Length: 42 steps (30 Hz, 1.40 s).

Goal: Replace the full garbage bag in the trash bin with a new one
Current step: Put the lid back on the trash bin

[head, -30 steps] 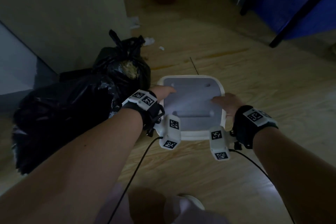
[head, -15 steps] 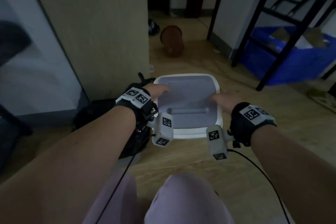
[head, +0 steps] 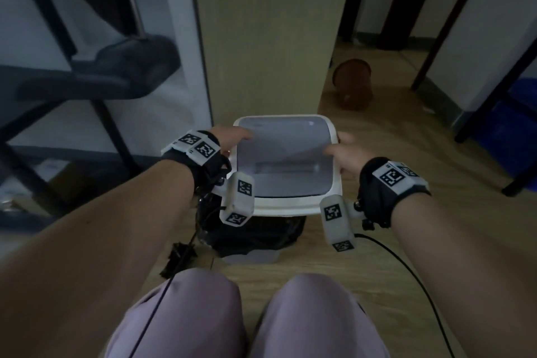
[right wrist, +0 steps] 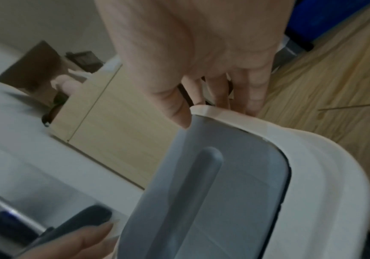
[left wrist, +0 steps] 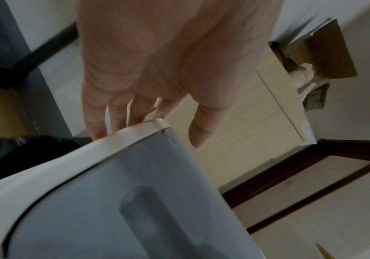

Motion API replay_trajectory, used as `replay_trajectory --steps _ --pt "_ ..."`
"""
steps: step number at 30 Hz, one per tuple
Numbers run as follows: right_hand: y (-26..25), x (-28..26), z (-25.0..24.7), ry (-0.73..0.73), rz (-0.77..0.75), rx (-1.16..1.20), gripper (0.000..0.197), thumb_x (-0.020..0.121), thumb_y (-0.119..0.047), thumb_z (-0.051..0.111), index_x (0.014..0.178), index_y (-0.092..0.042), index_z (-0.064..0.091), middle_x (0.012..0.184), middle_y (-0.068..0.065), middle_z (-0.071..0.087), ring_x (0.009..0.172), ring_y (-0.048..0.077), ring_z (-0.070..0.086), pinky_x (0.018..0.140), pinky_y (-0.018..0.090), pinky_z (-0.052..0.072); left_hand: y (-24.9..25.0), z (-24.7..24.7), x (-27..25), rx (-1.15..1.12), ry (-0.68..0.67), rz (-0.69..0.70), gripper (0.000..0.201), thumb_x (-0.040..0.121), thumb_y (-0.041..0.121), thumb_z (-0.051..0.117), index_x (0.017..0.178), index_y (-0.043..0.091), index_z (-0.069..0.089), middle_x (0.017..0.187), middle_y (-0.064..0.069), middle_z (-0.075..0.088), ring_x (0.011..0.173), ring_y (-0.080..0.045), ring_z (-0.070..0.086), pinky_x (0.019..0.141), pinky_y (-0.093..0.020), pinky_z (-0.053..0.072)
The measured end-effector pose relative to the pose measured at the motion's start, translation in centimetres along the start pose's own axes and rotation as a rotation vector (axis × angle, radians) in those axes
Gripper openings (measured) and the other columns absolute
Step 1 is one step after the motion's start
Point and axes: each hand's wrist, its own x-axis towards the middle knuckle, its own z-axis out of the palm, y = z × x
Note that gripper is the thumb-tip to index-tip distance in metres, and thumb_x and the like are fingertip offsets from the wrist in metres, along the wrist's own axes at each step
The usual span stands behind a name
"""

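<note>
We reach both forearms forward and down over our knees [head: 220,314], wrists level, palms turned toward each other. Our left hand [head: 229,139] clasps the left edge of the bin lid [head: 283,154]: the left wrist view shows the fingers [left wrist: 115,113] curled down over the outside of the white rim [left wrist: 53,168] and the thumb [left wrist: 201,126] held above the grey panel, so this hand grips the lid. Our right hand [head: 345,154] mirrors it on the right edge, fingers [right wrist: 250,94] wrapped over the rim [right wrist: 312,157] and thumb [right wrist: 173,108] at the corner of the grey panel, also gripping the lid. Between the two grips lies the panel with its long recessed handle [head: 286,167]. Directly below the lid, and nearer to us than our hands, a black bag [head: 261,234] shows over the top of the bin [head: 251,257], which stands on the wood floor [head: 406,256]. Beyond our fingers rises a pale wooden cabinet [head: 270,32]. Past the right hand and farther off, a brown pot [head: 353,83] lies on the floor.
</note>
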Motion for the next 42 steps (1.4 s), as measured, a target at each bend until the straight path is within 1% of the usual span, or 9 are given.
replay_trajectory --steps 3,6,11,16,22,26,34,38,42 --pt "-0.7 1.8 2.9 -0.061 -0.002 -0.013 0.077 0.071 -0.026 0.057 0.145 -0.024 0.035 0.138 0.006 0.051 0.114 0.029 0.057 0.097 0.046 0.049 -1.7 -2.4 1.3 0.023 0.041 -0.045 0.055 0.086 0.028 0.061 0.134 0.005 0.048 0.135 -0.016 0.052 0.121 -0.035 0.054 0.106 -0.047 0.043" --pt "-0.5 3.4 5.4 -0.103 0.021 -0.025 0.062 0.081 -0.020 0.055 0.141 -0.023 0.041 0.135 0.005 0.053 0.114 0.028 0.056 0.098 0.046 0.049 -3.6 -3.7 3.5 0.033 0.032 -0.083 0.059 0.084 0.029 0.062 0.136 0.007 0.045 0.137 -0.015 0.050 0.122 -0.034 0.053 0.105 -0.046 0.044" --pt "1.2 5.2 8.4 -0.141 0.124 -0.019 0.022 0.090 -0.011 0.050 0.108 -0.024 0.050 0.119 0.007 0.058 0.109 0.027 0.056 0.094 0.039 0.047 -6.9 -3.9 6.2 0.050 -0.013 -0.144 0.053 0.087 0.027 0.060 0.134 0.004 0.047 0.134 -0.016 0.053 0.123 -0.034 0.053 0.105 -0.043 0.044" --pt "2.3 6.0 9.8 -0.128 0.149 -0.021 0.031 0.089 -0.009 0.051 0.118 -0.020 0.055 0.117 0.009 0.061 0.107 0.028 0.059 0.088 0.037 0.051 -9.0 -4.0 8.8 0.063 -0.068 -0.135 0.054 0.084 0.026 0.061 0.131 0.003 0.050 0.133 -0.018 0.055 0.117 -0.030 0.056 0.099 -0.039 0.048" --pt "2.4 6.5 9.9 -0.101 0.137 -0.082 0.052 0.090 -0.010 0.055 0.140 -0.018 0.043 0.128 0.010 0.057 0.113 0.031 0.058 0.090 0.041 0.052 -9.2 -4.4 9.0 0.110 -0.061 -0.117 0.049 0.086 0.025 0.060 0.130 0.005 0.052 0.131 -0.016 0.057 0.118 -0.031 0.057 0.097 -0.041 0.050" --pt "2.6 6.6 9.8 -0.096 0.130 -0.115 0.051 0.090 -0.011 0.057 0.139 -0.015 0.043 0.127 0.011 0.057 0.109 0.031 0.059 0.090 0.043 0.052 -9.5 -4.2 9.2 0.078 -0.058 -0.131 0.050 0.086 0.022 0.062 0.131 0.005 0.050 0.131 -0.016 0.055 0.110 -0.029 0.058 0.095 -0.044 0.050" --pt "2.8 6.9 9.2 -0.060 0.121 -0.121 0.059 0.088 -0.014 0.062 0.143 -0.016 0.040 0.133 0.010 0.055 0.113 0.031 0.058 0.085 0.039 0.053 -9.2 -3.6 9.5 0.094 -0.057 -0.101 0.047 0.087 0.020 0.063 0.129 0.005 0.051 0.133 -0.015 0.055 0.114 -0.029 0.057 0.094 -0.042 0.048" --pt "3.2 6.9 9.5 -0.029 0.083 -0.170 0.057 0.086 -0.014 0.064 0.140 -0.017 0.043 0.127 0.009 0.057 0.109 0.031 0.060 0.088 0.044 0.054 -10.2 -3.6 10.0 0.093 -0.081 -0.103 0.053 0.086 0.032 0.064 0.129 0.003 0.051 0.130 -0.017 0.057 0.119 -0.033 0.057 0.100 -0.051 0.047" --pt "3.8 7.0 9.9 -0.063 0.082 -0.190 0.050 0.086 -0.014 0.063 0.134 -0.019 0.050 0.125 0.011 0.061 0.106 0.032 0.062 0.088 0.048 0.054 -11.3 -3.5 10.5 0.160 -0.136 -0.131 0.076 0.079 0.054 0.061 0.136 0.006 0.047 0.136 -0.014 0.054 0.121 -0.035 0.055 0.101 -0.051 0.046"
